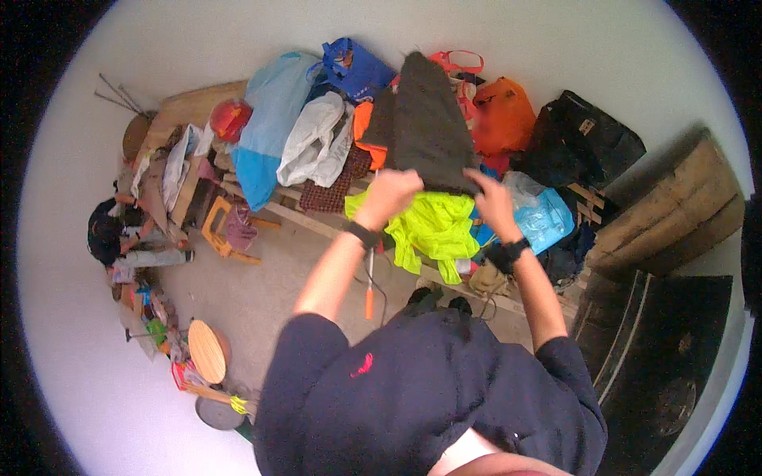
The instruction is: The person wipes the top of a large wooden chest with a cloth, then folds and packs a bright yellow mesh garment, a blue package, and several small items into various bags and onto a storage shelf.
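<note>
A dark grey-brown cloth garment (431, 131) stretches away from me over the pile. My left hand (393, 193) is closed on its near left corner. At the near right corner, my right hand (493, 199) grips the edge between thumb and fingers, slightly blurred. Just below the dark cloth lies a crumpled neon-yellow garment (434, 229). An orange cloth (369, 140) shows at the left of the dark garment. Beside my right hand are a clear plastic bag (527, 187) and a light-blue plastic package (545, 220).
Along the wall stand a blue-white bag (274, 119), a blue bag (357, 68), an orange bag (503, 116) and a black bag (586, 140). A wooden chair (217, 226) and a round stool (207, 351) stand left. Another person (107, 232) works at far left.
</note>
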The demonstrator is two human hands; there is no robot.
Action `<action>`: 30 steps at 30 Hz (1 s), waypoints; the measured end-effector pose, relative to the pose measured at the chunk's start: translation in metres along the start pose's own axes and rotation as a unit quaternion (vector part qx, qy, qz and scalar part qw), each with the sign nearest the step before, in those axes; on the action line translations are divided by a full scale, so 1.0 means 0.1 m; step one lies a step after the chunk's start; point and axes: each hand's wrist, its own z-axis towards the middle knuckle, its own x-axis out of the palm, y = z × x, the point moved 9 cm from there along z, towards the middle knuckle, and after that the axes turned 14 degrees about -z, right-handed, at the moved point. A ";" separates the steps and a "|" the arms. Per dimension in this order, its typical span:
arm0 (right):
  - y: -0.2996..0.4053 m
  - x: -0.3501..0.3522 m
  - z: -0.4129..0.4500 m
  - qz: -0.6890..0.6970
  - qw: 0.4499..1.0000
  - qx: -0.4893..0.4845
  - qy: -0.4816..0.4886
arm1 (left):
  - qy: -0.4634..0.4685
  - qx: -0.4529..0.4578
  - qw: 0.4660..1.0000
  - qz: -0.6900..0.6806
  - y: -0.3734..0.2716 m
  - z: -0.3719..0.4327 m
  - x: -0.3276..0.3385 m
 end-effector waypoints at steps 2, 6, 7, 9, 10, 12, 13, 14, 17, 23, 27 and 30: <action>-0.51 0.57 -0.52 0.019 0.989 0.113 0.092 | 0.029 -0.073 0.994 -0.073 0.07 -0.33 0.62; -0.87 1.19 -1.59 0.086 0.947 0.227 0.212 | 0.067 -0.243 0.929 -0.271 -0.04 -1.36 1.60; -1.06 1.34 -1.92 0.054 0.949 0.235 0.201 | 0.057 -0.234 0.922 -0.302 -0.10 -1.49 1.73; -1.17 1.50 -2.36 0.033 0.939 0.247 0.236 | 0.118 -0.274 0.893 -0.336 -0.19 -1.71 1.85; -1.12 1.56 -2.48 0.108 0.915 0.275 0.274 | 0.127 -0.268 0.890 -0.345 -0.24 -1.74 1.82; -0.93 1.44 -2.47 0.115 0.902 0.303 0.285 | 0.215 -0.335 0.861 -0.316 -0.15 -1.85 1.88; -0.78 1.38 -2.34 0.126 0.891 0.316 0.300 | 0.217 -0.326 0.863 -0.321 -0.06 -1.82 1.88; -0.70 1.42 -2.30 0.237 0.852 0.369 0.287 | 0.175 -0.313 0.878 -0.318 0.05 -1.78 1.82; -0.44 1.23 -1.64 0.118 0.942 0.195 0.245 | 0.061 -0.320 0.881 -0.343 0.30 -1.63 1.57; 0.16 0.34 -0.60 -0.031 0.990 0.045 0.126 | -0.108 -0.228 0.866 -0.431 0.50 -0.70 0.88; 0.11 -0.26 -0.62 -0.062 0.993 0.097 -0.002 | -0.162 -0.101 0.894 -0.406 -0.05 0.07 0.28; 0.24 -0.46 -0.69 -0.045 0.994 0.096 -0.009 | -0.162 -0.169 0.846 -0.480 -0.13 0.19 0.41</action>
